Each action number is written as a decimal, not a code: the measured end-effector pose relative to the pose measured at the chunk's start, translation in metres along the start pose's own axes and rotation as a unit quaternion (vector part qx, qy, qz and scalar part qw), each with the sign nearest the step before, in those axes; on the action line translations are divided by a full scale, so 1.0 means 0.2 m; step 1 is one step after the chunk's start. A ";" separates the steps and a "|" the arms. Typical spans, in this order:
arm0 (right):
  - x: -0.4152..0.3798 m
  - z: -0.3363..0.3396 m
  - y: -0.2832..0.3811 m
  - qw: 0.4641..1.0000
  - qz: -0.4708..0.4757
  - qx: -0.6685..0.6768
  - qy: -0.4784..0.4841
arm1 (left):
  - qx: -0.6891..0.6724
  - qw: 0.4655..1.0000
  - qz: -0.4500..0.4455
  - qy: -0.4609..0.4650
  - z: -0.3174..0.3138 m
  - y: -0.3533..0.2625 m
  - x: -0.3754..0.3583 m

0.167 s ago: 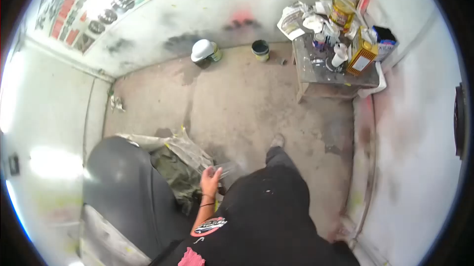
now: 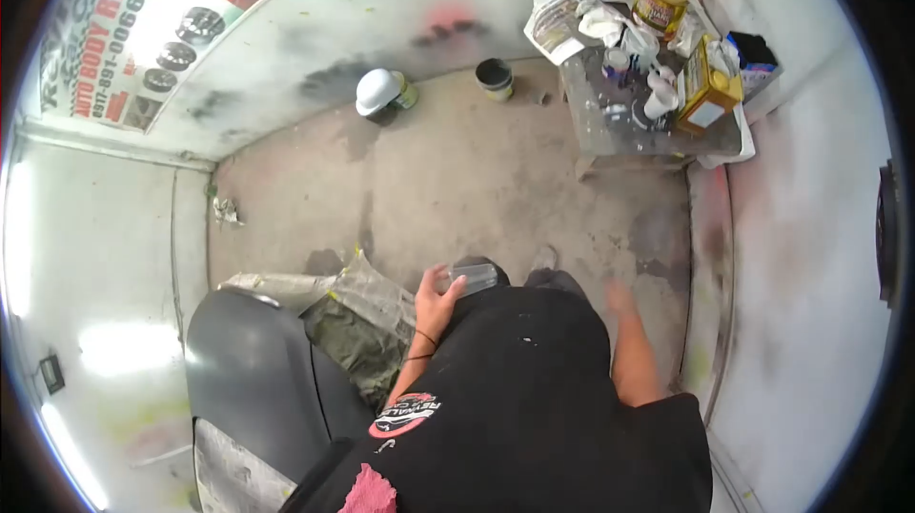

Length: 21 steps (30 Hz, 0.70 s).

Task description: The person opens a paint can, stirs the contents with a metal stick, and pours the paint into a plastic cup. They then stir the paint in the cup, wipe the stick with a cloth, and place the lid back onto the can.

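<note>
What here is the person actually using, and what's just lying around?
In use:
- clear plastic cup, held in the left hand
- right hand, holding nothing

Lying about:
- small table crowded with cans and rags
- yellow can
- dark tub on the floor
- grey panel

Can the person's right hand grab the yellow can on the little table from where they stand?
Probably not yet. The right hand hangs by the person's side, and the yellow can sits on the table across a stretch of bare floor. Nothing blocks the path; it just looks too far.
</note>
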State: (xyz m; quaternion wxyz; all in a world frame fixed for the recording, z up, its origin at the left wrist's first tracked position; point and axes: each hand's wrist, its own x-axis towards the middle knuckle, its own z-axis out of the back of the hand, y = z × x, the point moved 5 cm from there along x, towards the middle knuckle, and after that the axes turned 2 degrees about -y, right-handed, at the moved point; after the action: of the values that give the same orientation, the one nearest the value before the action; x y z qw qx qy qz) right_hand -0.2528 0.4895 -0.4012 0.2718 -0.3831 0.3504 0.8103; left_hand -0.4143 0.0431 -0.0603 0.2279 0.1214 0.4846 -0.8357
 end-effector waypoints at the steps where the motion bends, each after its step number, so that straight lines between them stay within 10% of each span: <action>1: 0.34 0.50 0.45 0.983 0.024 0.080 -0.163 | -0.023 0.999 -0.028 0.004 -0.12 -0.18 0.24; 5: 0.56 1.94 1.98 0.854 0.339 0.223 -0.325 | 0.028 0.991 -0.116 0.059 -0.38 -0.69 0.92; 10: 0.47 2.45 2.74 0.865 0.317 0.166 -0.351 | 0.021 0.983 -0.147 0.110 -0.58 -1.08 1.59; 21: 1.15 2.24 2.26 0.800 -0.070 0.323 -0.501 | 0.128 0.933 -0.236 0.238 -0.65 -1.98 2.93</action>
State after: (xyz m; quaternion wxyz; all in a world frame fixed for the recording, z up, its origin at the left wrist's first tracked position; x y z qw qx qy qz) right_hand -0.8952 0.6020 -0.2188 0.5738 0.1623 0.3792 0.7076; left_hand -1.1219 0.1706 -0.0748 -0.1153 0.2268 0.4281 -0.8672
